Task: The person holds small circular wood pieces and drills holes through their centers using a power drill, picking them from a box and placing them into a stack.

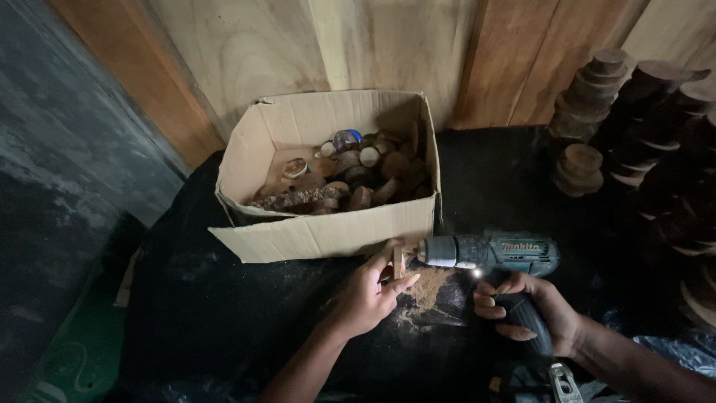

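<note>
Right hand gripping cordless drill, bit at wood slice.
Left hand pinches slice upright beside cardboard box; best keep fingers off the bit line.

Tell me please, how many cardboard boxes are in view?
1. The open cardboard box stands on the dark table, against the wooden wall, just beyond the left hand. Others may be hidden outside the frame.

The scene is dim, with dark corners. A small white lamp on the teal cordless drill, just above the right hand's fingers, lights the pale sawdust pile beside the left hand's fingertips. Edges bend with wide-angle distortion.
</note>
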